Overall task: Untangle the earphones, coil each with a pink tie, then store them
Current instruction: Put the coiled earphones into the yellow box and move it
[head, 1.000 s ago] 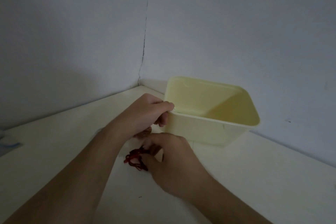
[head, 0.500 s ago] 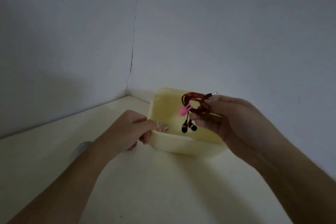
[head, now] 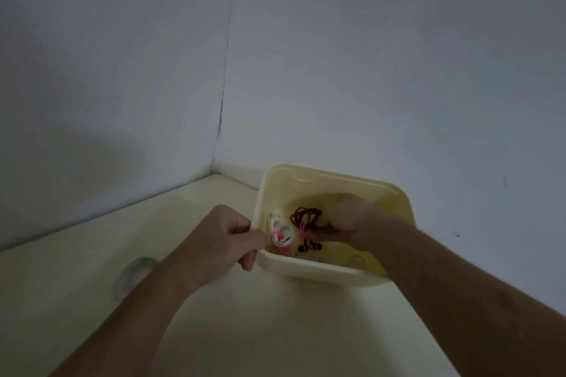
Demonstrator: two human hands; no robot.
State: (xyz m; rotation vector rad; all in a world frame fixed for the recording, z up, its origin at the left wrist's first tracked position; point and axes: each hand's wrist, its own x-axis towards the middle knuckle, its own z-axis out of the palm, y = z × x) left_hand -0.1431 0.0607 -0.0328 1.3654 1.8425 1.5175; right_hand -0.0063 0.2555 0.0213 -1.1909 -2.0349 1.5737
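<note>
A pale yellow plastic box point(head: 333, 179) stands near the wall corner. My left hand point(head: 225, 242) grips its near left rim, thumb over the edge. My right hand point(head: 349, 220) reaches down inside the box and holds the coiled red earphones point(head: 304, 216), which carry a pink tie point(head: 302, 231); their dark earbuds point(head: 309, 246) hang below. A coiled white earphone set point(head: 281, 232) with its own pink tie point(head: 273, 235) lies in the box's left part.
The box sits on a cream tabletop point(head: 92, 248) that meets two grey walls at a corner behind it. A clear roll of tape point(head: 134, 272) lies on the table left of my left forearm.
My right hand has lowered the red earphones from above the box down into it. The view has tilted so the box's inside shows. My left hand keeps its grip on the rim.
</note>
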